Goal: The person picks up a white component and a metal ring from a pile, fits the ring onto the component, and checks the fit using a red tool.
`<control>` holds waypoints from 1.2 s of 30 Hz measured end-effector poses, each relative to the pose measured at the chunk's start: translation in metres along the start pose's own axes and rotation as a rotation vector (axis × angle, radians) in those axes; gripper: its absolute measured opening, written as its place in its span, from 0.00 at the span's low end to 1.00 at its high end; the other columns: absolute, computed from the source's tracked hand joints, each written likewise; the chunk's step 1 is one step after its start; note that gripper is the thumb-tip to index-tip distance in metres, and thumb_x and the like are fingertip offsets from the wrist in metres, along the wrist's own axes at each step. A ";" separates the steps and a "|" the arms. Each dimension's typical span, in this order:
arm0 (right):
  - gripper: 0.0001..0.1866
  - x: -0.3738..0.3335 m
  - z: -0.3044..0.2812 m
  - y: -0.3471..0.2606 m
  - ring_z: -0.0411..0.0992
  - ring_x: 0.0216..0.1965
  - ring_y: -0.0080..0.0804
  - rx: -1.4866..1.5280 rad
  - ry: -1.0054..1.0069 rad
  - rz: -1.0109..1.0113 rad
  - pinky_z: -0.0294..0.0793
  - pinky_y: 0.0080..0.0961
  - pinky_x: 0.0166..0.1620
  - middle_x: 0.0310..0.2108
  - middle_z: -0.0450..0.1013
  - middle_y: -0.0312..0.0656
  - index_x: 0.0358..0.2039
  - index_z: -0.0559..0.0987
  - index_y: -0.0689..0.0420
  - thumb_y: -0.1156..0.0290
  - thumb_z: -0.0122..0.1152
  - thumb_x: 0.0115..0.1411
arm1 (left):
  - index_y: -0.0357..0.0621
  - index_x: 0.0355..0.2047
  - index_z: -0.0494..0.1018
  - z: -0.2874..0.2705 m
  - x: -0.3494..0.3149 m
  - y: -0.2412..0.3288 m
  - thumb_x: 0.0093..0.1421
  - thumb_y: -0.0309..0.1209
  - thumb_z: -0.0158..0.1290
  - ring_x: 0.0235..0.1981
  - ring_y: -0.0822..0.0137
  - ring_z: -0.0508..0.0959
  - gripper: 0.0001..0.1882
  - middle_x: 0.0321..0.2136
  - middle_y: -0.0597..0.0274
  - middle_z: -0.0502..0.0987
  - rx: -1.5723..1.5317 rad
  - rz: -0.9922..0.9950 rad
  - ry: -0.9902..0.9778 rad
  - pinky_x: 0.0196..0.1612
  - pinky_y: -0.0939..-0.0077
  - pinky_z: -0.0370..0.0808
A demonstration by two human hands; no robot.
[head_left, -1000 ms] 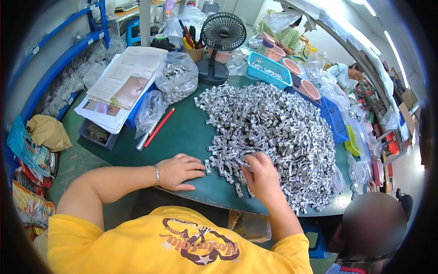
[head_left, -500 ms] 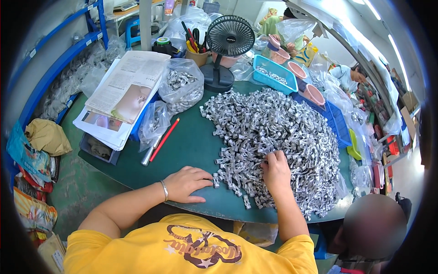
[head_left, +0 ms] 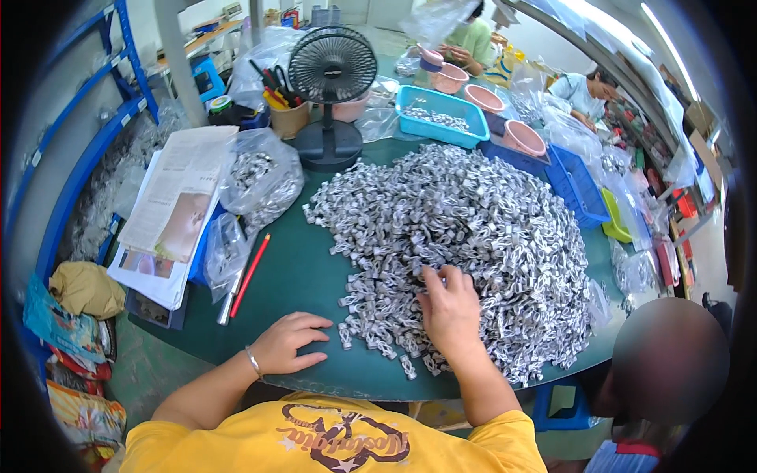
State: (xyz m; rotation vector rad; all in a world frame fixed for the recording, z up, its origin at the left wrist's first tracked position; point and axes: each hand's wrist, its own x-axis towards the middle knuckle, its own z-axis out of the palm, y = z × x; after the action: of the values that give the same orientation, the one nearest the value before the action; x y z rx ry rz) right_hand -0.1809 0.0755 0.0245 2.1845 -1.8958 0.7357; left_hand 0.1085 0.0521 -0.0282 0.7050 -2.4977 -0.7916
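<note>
A large heap of small silvery metal pieces, shaped like looped clips (head_left: 489, 229), covers much of the green table (head_left: 303, 276). My right hand (head_left: 453, 311) rests on the near part of this heap, fingers bent and somewhat apart. Its fingertips touch the pieces, and none is visibly gripped. Flat on the table left of the heap lies my left hand (head_left: 290, 344), fingers spread and holding nothing. One loose metal piece (head_left: 344, 337) sits just beyond its fingertips, at the heap's edge.
Left are a red pencil (head_left: 251, 274), newspapers (head_left: 169, 197) and a clear bag of metal pieces (head_left: 260, 177). A black fan (head_left: 330, 94) and turquoise tray (head_left: 441, 126) stand behind, with a blue basket (head_left: 579, 189) at right. Other people sit at the back and right.
The view has shifted, so the table's contents appear farther left. My right hand's fingers, bunched in the heap before, are more spread now. My left hand has drawn slightly away from the heap's edge.
</note>
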 end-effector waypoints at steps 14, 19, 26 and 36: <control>0.14 -0.013 0.019 0.020 0.67 0.31 0.41 0.362 0.178 -0.066 0.69 0.33 0.33 0.31 0.70 0.40 0.31 0.75 0.57 0.82 0.56 0.40 | 0.40 0.28 0.76 0.005 0.007 0.011 0.46 0.29 0.59 0.46 0.53 0.72 0.09 0.44 0.52 0.74 0.145 -0.143 0.080 0.48 0.62 0.69; 0.10 -0.017 0.015 0.019 0.73 0.29 0.42 0.565 0.260 -0.005 0.74 0.30 0.30 0.32 0.73 0.44 0.30 0.75 0.58 0.83 0.58 0.46 | 0.40 0.28 0.76 0.006 0.010 0.013 0.46 0.29 0.59 0.45 0.53 0.73 0.09 0.43 0.51 0.75 0.159 -0.129 0.090 0.47 0.62 0.70; 0.11 -0.015 0.006 0.019 0.74 0.30 0.43 0.682 0.124 -0.039 0.75 0.29 0.33 0.35 0.71 0.46 0.32 0.75 0.60 0.86 0.56 0.47 | 0.40 0.28 0.76 0.006 0.011 0.010 0.46 0.29 0.59 0.45 0.53 0.73 0.09 0.43 0.51 0.75 0.146 -0.123 0.087 0.47 0.63 0.70; 0.13 -0.018 0.010 0.017 0.75 0.29 0.40 0.754 0.153 -0.022 0.76 0.25 0.31 0.32 0.74 0.45 0.31 0.77 0.60 0.88 0.57 0.44 | 0.39 0.29 0.75 0.004 0.008 0.007 0.46 0.30 0.58 0.44 0.54 0.74 0.10 0.42 0.49 0.75 0.104 -0.118 0.089 0.46 0.62 0.70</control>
State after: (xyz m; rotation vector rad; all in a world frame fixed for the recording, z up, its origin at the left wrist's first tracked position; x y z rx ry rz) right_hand -0.1963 0.0836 0.0042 2.4076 -1.6771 1.7845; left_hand 0.0982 0.0541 -0.0247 0.9107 -2.4491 -0.6593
